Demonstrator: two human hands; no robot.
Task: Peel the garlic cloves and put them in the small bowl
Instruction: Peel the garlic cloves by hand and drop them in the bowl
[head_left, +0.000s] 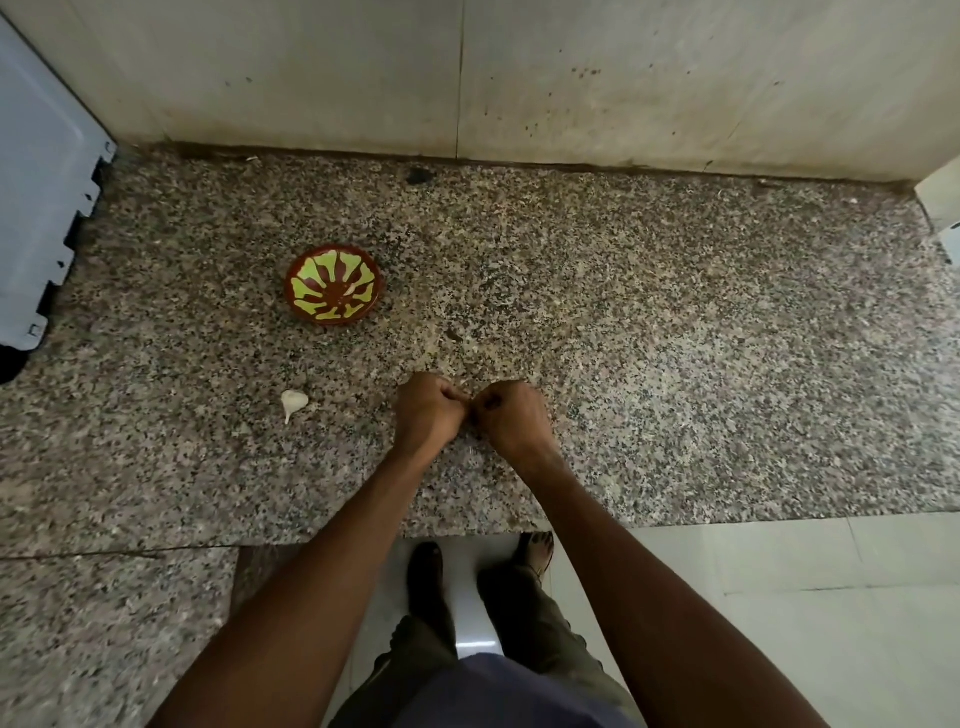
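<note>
My left hand (427, 410) and my right hand (511, 415) meet above the speckled granite counter (675, 364), fingers curled, fingertips pressed together around something too small and hidden to make out, presumably a garlic clove. A small brown bowl (333, 285) with a green-yellow petal pattern stands up and to the left of my hands; a pale peeled clove or two lie inside it. A white garlic piece (293, 402) with a pointed tail lies on the counter to the left of my left hand.
A grey appliance (41, 197) stands at the left edge. A stained tiled wall (519, 78) backs the counter. A white object (943, 208) sits at the far right. Below the counter's front edge are my legs and feet on pale floor tiles.
</note>
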